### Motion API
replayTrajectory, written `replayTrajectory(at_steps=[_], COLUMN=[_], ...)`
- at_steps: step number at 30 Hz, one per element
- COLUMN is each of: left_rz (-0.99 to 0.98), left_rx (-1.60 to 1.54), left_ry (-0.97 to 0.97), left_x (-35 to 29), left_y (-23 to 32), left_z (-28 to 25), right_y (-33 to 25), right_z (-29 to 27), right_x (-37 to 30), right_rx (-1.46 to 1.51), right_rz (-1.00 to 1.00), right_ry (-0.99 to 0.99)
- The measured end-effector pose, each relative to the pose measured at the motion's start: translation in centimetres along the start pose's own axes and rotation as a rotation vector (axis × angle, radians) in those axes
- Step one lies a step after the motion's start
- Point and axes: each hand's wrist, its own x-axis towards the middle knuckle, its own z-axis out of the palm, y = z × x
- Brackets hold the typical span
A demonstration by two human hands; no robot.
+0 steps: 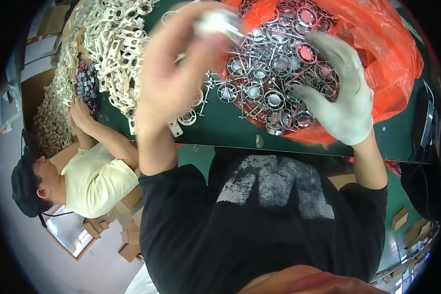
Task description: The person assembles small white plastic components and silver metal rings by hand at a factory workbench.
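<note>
My bare left hand [169, 73] is raised over the table, smeared by motion. Its thumb and fingers close on a blurred white piece [219, 24] whose kind I cannot make out. My right hand [345, 95], in a white glove, reaches over a heap of shiny metal ring-shaped parts [274, 100]. Thumb and fingers are spread apart in a curve around some of these rings, and nothing shows in its grip. The heap lies in an opened red plastic bag [394, 78], with some rings and small cross-shaped metal pieces at its left edge.
Off-white plastic parts [120, 59] with round openings are piled on the green table [225, 130] at the left. Beyond them, a co-worker [95, 171] in a pale shirt reaches toward a pile of small dark parts [85, 81]. A black object with cables [424, 122] is at the right edge.
</note>
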Motion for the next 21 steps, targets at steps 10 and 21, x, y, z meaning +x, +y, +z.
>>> replayTrajectory(at_steps=[10, 21], left_rz=[0.237, 0.198], left_rx=[0.636, 0.19], left_ry=[-0.096, 0.082], left_x=[-1.2, -0.7], left_y=[-4.8, -4.1], left_z=[7.3, 7.4], right_y=[2.5, 1.1], right_z=[-0.3, -0.2], right_x=[-0.5, -0.4], right_rx=[-0.262, -0.559], right_rz=[0.27, 0.384], right_ry=[0.046, -0.043])
